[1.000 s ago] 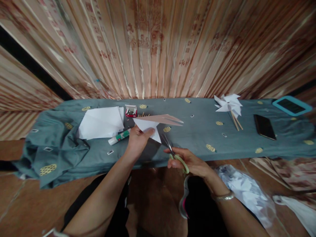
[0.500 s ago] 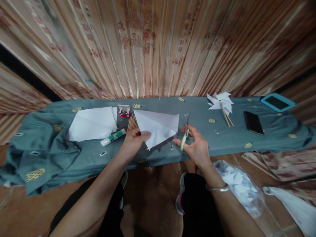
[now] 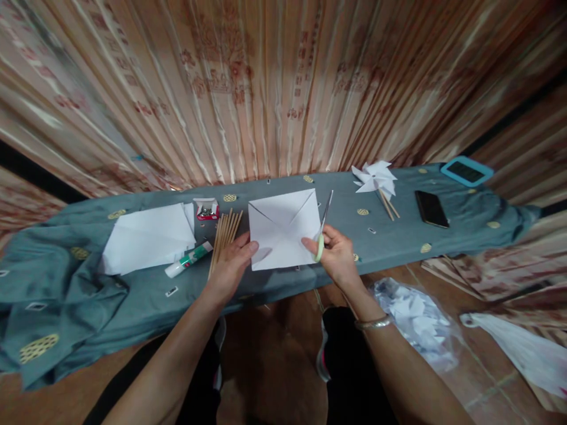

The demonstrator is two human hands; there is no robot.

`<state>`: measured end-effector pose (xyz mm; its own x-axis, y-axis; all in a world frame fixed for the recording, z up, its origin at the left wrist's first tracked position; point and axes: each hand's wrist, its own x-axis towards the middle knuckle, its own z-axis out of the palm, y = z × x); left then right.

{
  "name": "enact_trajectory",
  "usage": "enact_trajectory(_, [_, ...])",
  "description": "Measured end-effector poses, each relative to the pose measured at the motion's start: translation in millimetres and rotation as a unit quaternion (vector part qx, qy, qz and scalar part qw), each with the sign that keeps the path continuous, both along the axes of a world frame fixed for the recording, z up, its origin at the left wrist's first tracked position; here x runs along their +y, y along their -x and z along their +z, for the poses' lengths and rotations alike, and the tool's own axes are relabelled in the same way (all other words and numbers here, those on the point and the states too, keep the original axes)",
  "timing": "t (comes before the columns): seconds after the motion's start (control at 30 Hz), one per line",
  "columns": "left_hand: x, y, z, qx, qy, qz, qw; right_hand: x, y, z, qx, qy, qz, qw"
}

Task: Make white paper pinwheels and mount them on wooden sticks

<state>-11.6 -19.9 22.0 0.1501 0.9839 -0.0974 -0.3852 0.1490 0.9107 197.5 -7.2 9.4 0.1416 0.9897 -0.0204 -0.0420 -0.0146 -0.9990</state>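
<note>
Now the paper [image 3: 283, 230] is lying unfolded on the table [image 3: 133, 289]; left hand [image 3: 230, 265] is pressing its edge, right hand [image 3: 337, 257] is gripping scissors [image 3: 323, 227] beside it.

Dim, warm indoor light, seemingly from above and in front. Soft sheen on the curtain [image 3: 266, 88] folds; brightest on the white paper square [image 3: 283, 230]. Faint shadow beneath the table's [image 3: 443, 236] near edge. Strong fisheye bending at the edges, corners smeared and blurred.
</note>
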Motion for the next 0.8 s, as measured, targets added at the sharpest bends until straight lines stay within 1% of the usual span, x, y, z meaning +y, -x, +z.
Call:
enact_trajectory(0.07, [-4.0,-7.5,-2.1,-0.017,-0.015,-0.009,1.000,3.2,2.1,-0.2,0.004,-0.010,-0.040,0.999])
enact_trajectory(0.1, [-6.5,-12.5,-3.9,-0.008,-0.017,0.000,1.000,4.5,3.9,0.1,0.012,-0.012,-0.050,0.999])
enact_trajectory(0.13, [-8.9,-18.2,-6.0,0.010,-0.010,-0.006,1.000,5.3,6.4,0.6,0.023,-0.010,-0.054,0.998])
enact_trajectory(0.23, [-14.7,-36.7,-11.0,0.030,0.008,0.024,0.999,4.8,18.9,3.2,0.066,-0.003,-0.044,0.997])
enact_trajectory(0.3, [-15.3,-46.3,-11.8,0.029,0.006,0.070,0.997,2.8,29.5,4.7,0.088,-0.003,-0.022,0.996])
enact_trajectory(0.37, [-12.9,-50.5,-10.7,0.041,0.006,0.127,0.991,1.0,39.3,5.8,0.101,-0.002,0.000,0.995])
enact_trajectory(0.43, [-8.3,-48.4,-8.7,0.068,0.000,0.173,0.983,0.3,45.8,6.4,0.110,0.008,0.020,0.994])
enact_trajectory(0.5, [-2.5,-40.9,-6.6,0.106,-0.014,0.205,0.973,-0.1,47.7,6.2,0.115,0.024,0.041,0.992])
enact_trajectory(0.6, [6.1,-24.1,-3.9,0.162,-0.040,0.253,0.953,-4.0,42.3,3.7,0.106,0.055,0.085,0.989])
enact_trajectory(0.7, [12.5,-6.5,-1.1,0.176,-0.062,0.271,0.944,-15.4,31.6,0.9,0.045,0.083,0.151,0.984])
enact_trajectory(0.73, [14.0,-1.4,-0.3,0.175,-0.063,0.274,0.944,-20.6,28.2,0.7,0.023,0.090,0.196,0.976])
enact_trajectory(0.8, [15.9,6.8,0.5,0.162,-0.068,0.291,0.941,-31.8,23.4,1.9,-0.004,0.100,0.307,0.947])
